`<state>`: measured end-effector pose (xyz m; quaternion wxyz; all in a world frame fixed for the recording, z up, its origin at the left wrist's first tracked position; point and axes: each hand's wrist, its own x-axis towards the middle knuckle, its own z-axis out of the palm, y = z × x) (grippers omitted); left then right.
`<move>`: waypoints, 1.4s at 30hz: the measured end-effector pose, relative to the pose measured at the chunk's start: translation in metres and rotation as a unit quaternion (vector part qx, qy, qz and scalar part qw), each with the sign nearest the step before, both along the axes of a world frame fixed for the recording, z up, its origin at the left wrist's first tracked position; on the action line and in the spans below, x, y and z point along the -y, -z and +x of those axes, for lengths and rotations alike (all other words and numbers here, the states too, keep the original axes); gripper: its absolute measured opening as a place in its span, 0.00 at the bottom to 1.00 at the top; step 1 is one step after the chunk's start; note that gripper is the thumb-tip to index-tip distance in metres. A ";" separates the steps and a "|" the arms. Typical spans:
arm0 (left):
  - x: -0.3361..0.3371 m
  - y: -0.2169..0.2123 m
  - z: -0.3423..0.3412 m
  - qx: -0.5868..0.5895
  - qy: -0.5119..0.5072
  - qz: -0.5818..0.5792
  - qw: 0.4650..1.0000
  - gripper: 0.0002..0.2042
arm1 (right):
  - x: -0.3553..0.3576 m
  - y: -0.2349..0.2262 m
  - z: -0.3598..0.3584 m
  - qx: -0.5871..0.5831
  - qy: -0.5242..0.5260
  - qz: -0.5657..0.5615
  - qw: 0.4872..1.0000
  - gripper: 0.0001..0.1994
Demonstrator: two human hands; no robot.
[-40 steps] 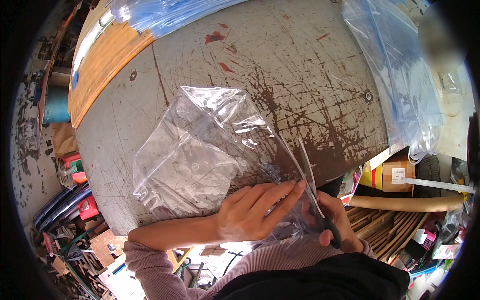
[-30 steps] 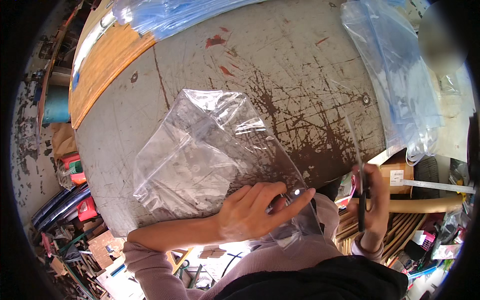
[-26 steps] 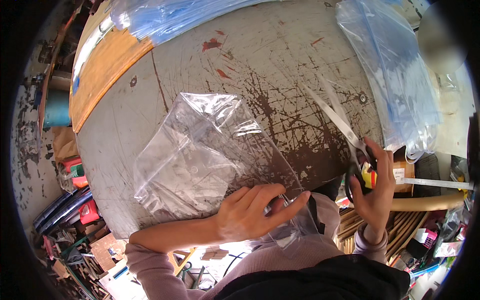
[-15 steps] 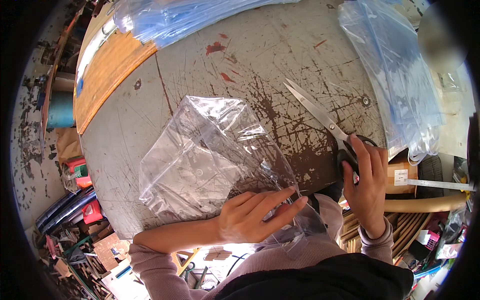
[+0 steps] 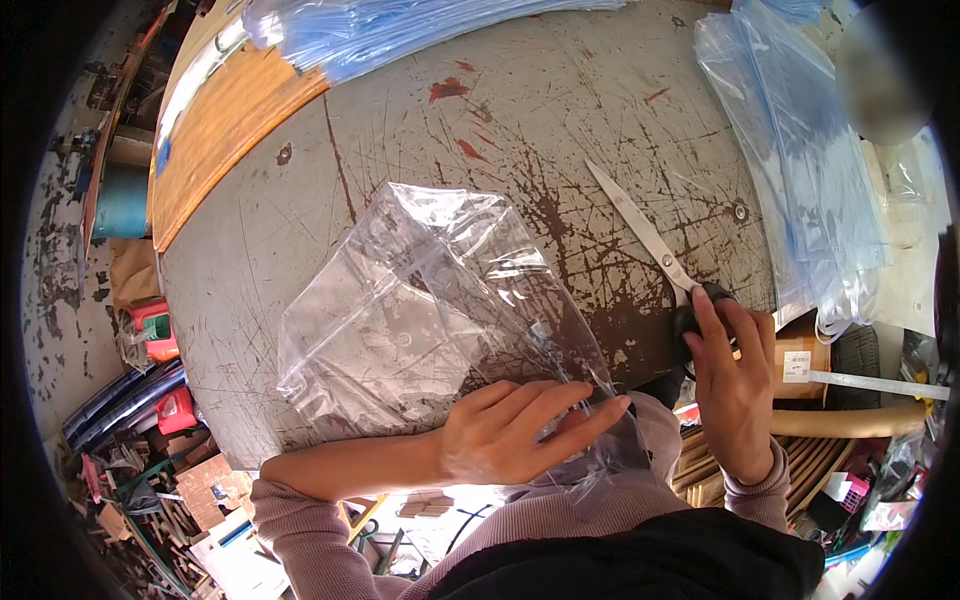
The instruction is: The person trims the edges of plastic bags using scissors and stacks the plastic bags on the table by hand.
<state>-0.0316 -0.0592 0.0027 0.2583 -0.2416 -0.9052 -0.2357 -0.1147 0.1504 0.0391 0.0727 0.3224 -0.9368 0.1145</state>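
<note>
Lower centre: a bare left hand (image 5: 505,435), fingers slightly spread, presses a clear, creased plastic sheet (image 5: 385,330) onto a scratched grey tabletop (image 5: 390,130); any pinch cannot be told. Right of centre: a bare right hand (image 5: 735,385), fingers half-bent, touches black-handled steel scissors (image 5: 643,226), blades together; grip unclear.

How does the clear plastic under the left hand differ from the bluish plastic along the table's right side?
Colour: the clear plastic is nearly colourless; the bluish plastic has a blue tint.
Contact: the left hand rests on the clear plastic; no hand touches the bluish plastic.
Both look shiny and flexible.
</note>
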 end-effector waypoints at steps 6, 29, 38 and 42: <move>0.002 -0.003 0.001 0.014 0.009 -0.032 0.999 0.17 | 0.012 -0.017 -0.007 0.098 -0.074 -0.097 0.988 0.20; 0.002 -0.005 0.003 0.045 0.058 -0.116 0.991 0.20 | 0.067 -0.043 -0.069 0.721 0.030 -0.175 0.670 0.11; 0.001 -0.009 0.001 0.065 0.073 -0.121 0.988 0.20 | 0.145 -0.066 -0.141 0.608 -0.217 -0.511 0.568 0.11; 0.000 -0.008 0.001 0.060 0.080 -0.107 0.989 0.20 | 0.163 -0.102 -0.170 0.591 -0.083 -0.649 0.472 0.09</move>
